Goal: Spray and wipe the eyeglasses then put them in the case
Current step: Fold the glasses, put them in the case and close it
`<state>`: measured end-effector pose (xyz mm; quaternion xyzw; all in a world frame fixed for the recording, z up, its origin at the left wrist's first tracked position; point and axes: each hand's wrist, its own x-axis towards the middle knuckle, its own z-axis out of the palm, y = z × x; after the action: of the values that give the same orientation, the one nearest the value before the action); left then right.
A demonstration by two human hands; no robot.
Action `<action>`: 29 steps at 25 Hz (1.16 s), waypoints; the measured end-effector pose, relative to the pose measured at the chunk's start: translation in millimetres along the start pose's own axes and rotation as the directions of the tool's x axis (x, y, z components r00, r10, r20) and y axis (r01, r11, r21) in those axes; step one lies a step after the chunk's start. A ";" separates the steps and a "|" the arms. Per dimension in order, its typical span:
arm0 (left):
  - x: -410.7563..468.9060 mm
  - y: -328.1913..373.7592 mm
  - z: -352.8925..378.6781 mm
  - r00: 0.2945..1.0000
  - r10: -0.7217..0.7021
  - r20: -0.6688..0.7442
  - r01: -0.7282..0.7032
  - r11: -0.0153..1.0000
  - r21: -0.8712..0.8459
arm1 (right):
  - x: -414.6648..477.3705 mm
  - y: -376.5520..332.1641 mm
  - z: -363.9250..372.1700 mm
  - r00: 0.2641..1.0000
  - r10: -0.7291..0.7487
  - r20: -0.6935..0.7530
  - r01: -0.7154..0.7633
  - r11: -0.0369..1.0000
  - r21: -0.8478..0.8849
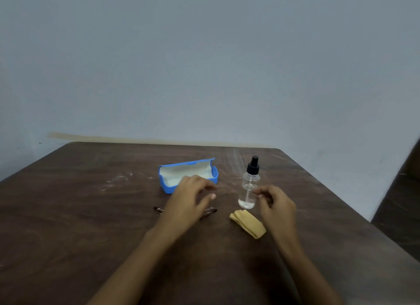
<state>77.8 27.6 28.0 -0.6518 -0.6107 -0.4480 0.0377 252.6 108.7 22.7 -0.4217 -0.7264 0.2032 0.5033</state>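
Note:
The eyeglasses lie on the brown table, mostly hidden under my left hand, which hovers over them with fingers apart and nothing in it. Behind that hand stands the blue case, lid open, pale lining showing. A clear spray bottle with a black pump top stands upright to the right of the case. My right hand is just beside the bottle, fingers curled loosely, holding nothing. A folded yellow cloth lies in front of the bottle, between my hands.
The wooden table has pale smears at the left and back. Its far edge meets a plain grey wall. A dark chair or piece of furniture stands off the table's right edge.

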 end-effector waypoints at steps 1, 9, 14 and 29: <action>5.0 8.0 12.7 0.997 0.035 0.074 -0.038 0.999 0.038 | -0.1 5.5 -7.9 0.999 0.032 0.032 -0.030 0.998 -0.047; 10.8 38.9 65.4 0.926 0.026 0.376 -0.114 0.970 0.215 | -12.4 27.8 -30.2 0.952 0.152 0.264 -0.082 0.963 -0.258; 5.6 31.1 67.1 0.899 -0.051 0.436 -0.035 0.982 0.187 | -16.1 27.2 -28.8 0.941 0.178 0.289 -0.103 0.961 -0.258; 7.7 32.2 61.8 0.934 0.014 0.357 -0.075 0.984 0.159 | -26.8 21.4 -24.9 0.949 0.017 0.315 0.099 0.931 -0.351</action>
<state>136.7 62.2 12.1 -0.7300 -0.6286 -0.2682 -0.0075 287.5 95.6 2.5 -0.4542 -0.8305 0.1194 0.2996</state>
